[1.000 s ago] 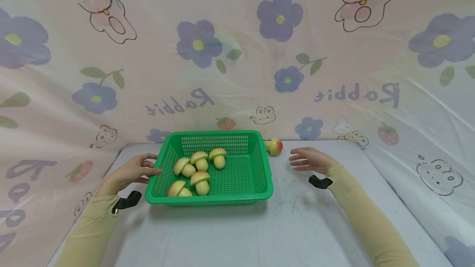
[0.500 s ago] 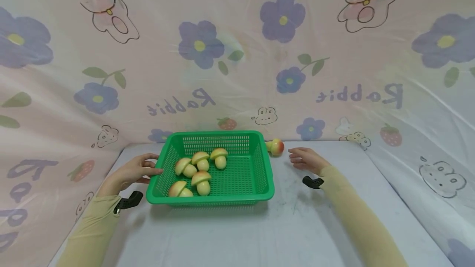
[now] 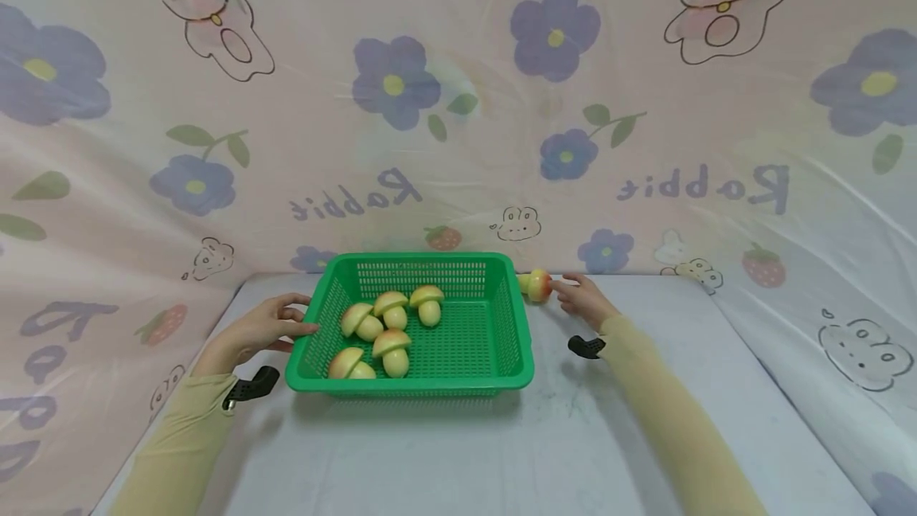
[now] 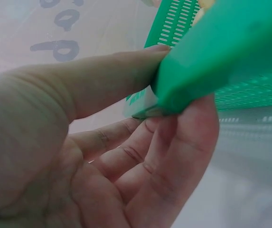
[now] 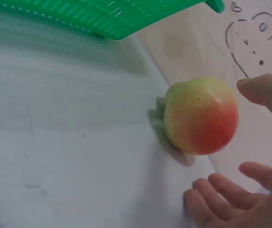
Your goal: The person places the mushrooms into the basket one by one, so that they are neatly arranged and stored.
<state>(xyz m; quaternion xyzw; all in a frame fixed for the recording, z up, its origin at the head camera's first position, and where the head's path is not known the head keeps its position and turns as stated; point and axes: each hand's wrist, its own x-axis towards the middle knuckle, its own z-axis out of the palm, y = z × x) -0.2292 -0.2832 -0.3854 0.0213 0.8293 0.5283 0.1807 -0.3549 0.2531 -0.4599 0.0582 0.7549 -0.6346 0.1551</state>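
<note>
A green plastic basket stands on the table, with several toy mushrooms lying in its left half. My left hand grips the basket's left rim; in the left wrist view the thumb is on one side of the rim and the fingers on the other. One more mushroom lies on its side behind the basket's right wall, its red-yellow cap toward my right hand. In the right wrist view, that hand's thumb and fingers are spread near the cap, apart from it.
Behind the table hangs a printed cloth, close to the lone mushroom. Side cloths flank the table. Black wrist mounts sit on both sleeves.
My right hand has moved left and slightly away from me, up to the lone mushroom's cap. The left hand stays on the basket rim. The whole view has shifted slightly.
</note>
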